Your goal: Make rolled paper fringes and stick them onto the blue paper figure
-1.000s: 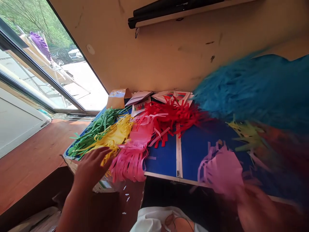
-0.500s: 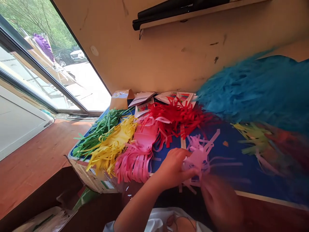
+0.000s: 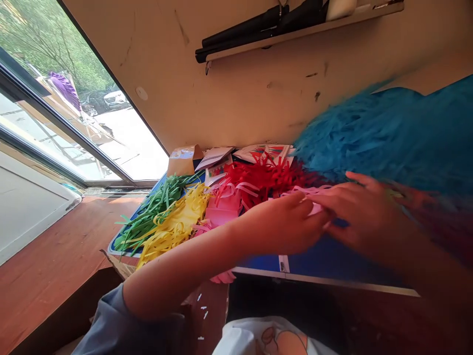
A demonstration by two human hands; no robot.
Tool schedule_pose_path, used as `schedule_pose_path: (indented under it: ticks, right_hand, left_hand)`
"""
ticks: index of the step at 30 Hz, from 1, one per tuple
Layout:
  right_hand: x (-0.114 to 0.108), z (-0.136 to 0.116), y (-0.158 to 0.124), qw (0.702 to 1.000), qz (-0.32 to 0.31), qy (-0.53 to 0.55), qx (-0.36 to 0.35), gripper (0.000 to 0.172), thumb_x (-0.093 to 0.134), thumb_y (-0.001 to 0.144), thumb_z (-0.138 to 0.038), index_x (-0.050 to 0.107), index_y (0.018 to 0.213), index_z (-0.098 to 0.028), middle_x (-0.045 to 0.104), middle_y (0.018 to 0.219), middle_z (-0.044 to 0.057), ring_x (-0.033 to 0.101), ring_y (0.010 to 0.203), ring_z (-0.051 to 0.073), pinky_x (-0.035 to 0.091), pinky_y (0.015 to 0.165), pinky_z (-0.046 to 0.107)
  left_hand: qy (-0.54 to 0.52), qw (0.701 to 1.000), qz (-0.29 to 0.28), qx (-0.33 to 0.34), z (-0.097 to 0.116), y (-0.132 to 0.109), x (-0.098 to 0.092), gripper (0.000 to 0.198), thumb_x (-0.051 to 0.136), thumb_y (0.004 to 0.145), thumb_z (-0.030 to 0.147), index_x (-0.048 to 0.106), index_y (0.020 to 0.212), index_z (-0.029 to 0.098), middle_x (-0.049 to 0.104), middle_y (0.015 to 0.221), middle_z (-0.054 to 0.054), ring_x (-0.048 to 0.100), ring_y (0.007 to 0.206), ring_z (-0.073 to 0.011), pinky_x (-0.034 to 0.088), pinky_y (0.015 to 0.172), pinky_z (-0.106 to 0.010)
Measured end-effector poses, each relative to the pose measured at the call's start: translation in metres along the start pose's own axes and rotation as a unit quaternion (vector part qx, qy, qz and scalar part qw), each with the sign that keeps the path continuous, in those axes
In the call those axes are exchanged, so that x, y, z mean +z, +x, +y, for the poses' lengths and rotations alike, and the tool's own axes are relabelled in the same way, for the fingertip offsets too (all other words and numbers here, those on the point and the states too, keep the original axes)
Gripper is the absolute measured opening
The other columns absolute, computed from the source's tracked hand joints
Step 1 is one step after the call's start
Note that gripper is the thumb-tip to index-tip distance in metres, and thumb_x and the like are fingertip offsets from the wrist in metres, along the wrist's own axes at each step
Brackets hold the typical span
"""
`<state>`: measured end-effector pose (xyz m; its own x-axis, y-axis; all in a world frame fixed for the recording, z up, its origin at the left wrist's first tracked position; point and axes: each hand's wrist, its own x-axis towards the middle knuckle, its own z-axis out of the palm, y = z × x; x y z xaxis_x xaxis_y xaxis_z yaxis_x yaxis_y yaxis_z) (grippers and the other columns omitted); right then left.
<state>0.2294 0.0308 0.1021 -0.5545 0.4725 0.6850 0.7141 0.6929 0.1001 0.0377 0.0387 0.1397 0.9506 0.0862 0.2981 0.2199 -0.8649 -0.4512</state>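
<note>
Left hand: we see the left hand point(image 3: 288, 224) with fingers curled together and clamped on the pale pink paper point(image 3: 316, 208)
Right hand: the right hand point(image 3: 364, 209) meets the left at the paper, fingertips against it; we cannot tell whether they pinch it
Pale pink paper: between the two hands, mostly covered by fingers, loose strips showing just beyond the grip
Blue tabletop point(image 3: 328, 261): below the grip, its pale front edge nearer to us
Red fringe point(image 3: 266, 177): just beyond the grip and to its left
Pink fringe point(image 3: 223, 204): left of the grip, partly hidden by the left forearm
Yellow fringe point(image 3: 185, 212): farther left of the grip, beside the pink
Green fringe point(image 3: 158, 207): left of the yellow, well apart from the grip
Blue fringe point(image 3: 388, 138): beyond the grip and to its right, in a large mass
Printed sheets point(image 3: 264, 153): beyond the red fringe, near the wall point(image 3: 240, 108)
</note>
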Motion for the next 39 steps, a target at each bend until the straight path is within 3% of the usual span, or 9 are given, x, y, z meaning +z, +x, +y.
schedule_pose_path:
  ticks: [3, 5, 11, 16, 21, 25, 31, 35, 39]
  right_hand:
    - [-0.01, -0.023, -0.019, 0.994, 0.053, -0.092, -0.024, 0.024, 0.041, 0.084, -0.018, 0.058, 0.101, -0.025, 0.065, 0.077, 0.003, 0.056, 0.069, 0.018, 0.037, 0.082, 0.039]
    - [0.0, -0.042, -0.05, 0.989, 0.062, -0.131, -0.036, 0.02, 0.045, 0.082, -0.017, 0.061, 0.092, -0.025, 0.063, 0.068, 0.0, 0.053, 0.063, 0.015, 0.036, 0.071, 0.034]
    - [0.067, -0.075, -0.14, 0.973, -0.005, -0.16, 0.165, 0.019, 0.048, 0.082, -0.012, 0.062, 0.084, -0.023, 0.066, 0.078, 0.001, 0.055, 0.079, 0.016, 0.033, 0.084, 0.036]
    - [0.077, -0.074, -0.148, 0.96, -0.045, -0.08, 0.264, 0.023, 0.042, 0.084, -0.024, 0.064, 0.079, -0.022, 0.067, 0.086, 0.003, 0.055, 0.091, 0.02, 0.022, 0.099, 0.048]
    - [0.079, -0.068, -0.145, 0.96, -0.082, -0.028, 0.267, 0.027, 0.041, 0.083, -0.027, 0.066, 0.08, -0.02, 0.067, 0.091, 0.004, 0.056, 0.095, 0.021, 0.021, 0.102, 0.047]
    - [0.08, -0.054, -0.155, 0.972, -0.088, -0.055, 0.209, 0.026, 0.044, 0.082, -0.037, 0.065, 0.084, -0.021, 0.067, 0.093, 0.004, 0.056, 0.094, 0.023, 0.019, 0.102, 0.049]
    - [0.07, -0.052, -0.134, 0.972, -0.035, -0.139, 0.186, 0.046, 0.047, 0.08, -0.046, 0.057, 0.107, -0.011, 0.059, 0.112, 0.017, 0.047, 0.112, 0.033, 0.02, 0.1, 0.055]
    - [0.091, -0.071, -0.1, 0.973, -0.192, 0.023, 0.129, 0.059, 0.037, 0.085, -0.048, 0.042, 0.13, -0.01, 0.044, 0.134, 0.016, 0.038, 0.124, 0.024, 0.037, 0.095, 0.038]
    - [0.106, -0.049, -0.11, 0.923, -0.305, -0.035, 0.23, 0.062, 0.034, 0.083, -0.056, 0.046, 0.129, -0.017, 0.041, 0.137, 0.012, 0.038, 0.124, 0.031, 0.034, 0.096, 0.049]
  left_hand:
    - [0.045, 0.998, 0.044, -0.005, 0.023, -0.013, -0.001, 0.026, 0.039, 0.091, 0.018, 0.063, 0.098, 0.015, 0.064, 0.106, -0.008, 0.059, 0.096, -0.0193, 0.04, 0.093, -0.032]
    - [0.045, 0.997, 0.057, -0.029, 0.046, -0.032, 0.018, 0.023, 0.043, 0.089, 0.02, 0.065, 0.091, 0.015, 0.063, 0.11, -0.008, 0.058, 0.1, -0.0215, 0.037, 0.097, -0.033]
    - [-0.076, 0.966, -0.122, -0.216, 0.097, -0.097, 0.103, 0.01, 0.053, 0.084, 0.019, 0.063, 0.084, 0.018, 0.067, 0.091, -0.003, 0.06, 0.09, -0.0189, 0.042, 0.093, -0.037]
    - [-0.121, 0.907, -0.111, -0.388, 0.094, -0.136, 0.096, 0.008, 0.055, 0.084, 0.02, 0.063, 0.086, 0.021, 0.068, 0.095, -0.001, 0.06, 0.092, -0.0214, 0.044, 0.087, -0.041]
    - [-0.206, 0.894, -0.041, -0.395, 0.086, -0.108, 0.071, 0.026, 0.043, 0.09, 0.032, 0.059, 0.105, 0.019, 0.065, 0.107, -0.006, 0.058, 0.099, -0.0208, 0.042, 0.092, -0.04]
    - [-0.315, 0.912, -0.116, -0.236, 0.091, -0.062, 0.098, 0.054, 0.042, 0.087, 0.052, 0.044, 0.128, 0.016, 0.05, 0.131, -0.008, 0.048, 0.117, -0.0207, 0.037, 0.099, -0.033]
    - [-0.251, 0.925, -0.173, -0.229, 0.103, -0.055, 0.138, 0.088, 0.038, 0.077, 0.072, 0.028, 0.138, 0.009, 0.027, 0.146, -0.014, 0.024, 0.133, -0.0298, 0.021, 0.108, -0.044]
    - [-0.224, 0.926, -0.19, -0.237, 0.112, -0.057, 0.137, 0.079, 0.044, 0.079, 0.061, 0.028, 0.139, 0.011, 0.028, 0.145, -0.015, 0.02, 0.134, -0.0312, 0.017, 0.108, -0.044]
    - [-0.239, 0.911, -0.197, -0.273, 0.114, -0.055, 0.133, 0.09, 0.043, 0.075, 0.07, 0.025, 0.14, 0.01, 0.023, 0.147, -0.016, 0.017, 0.135, -0.0323, 0.016, 0.108, -0.043]
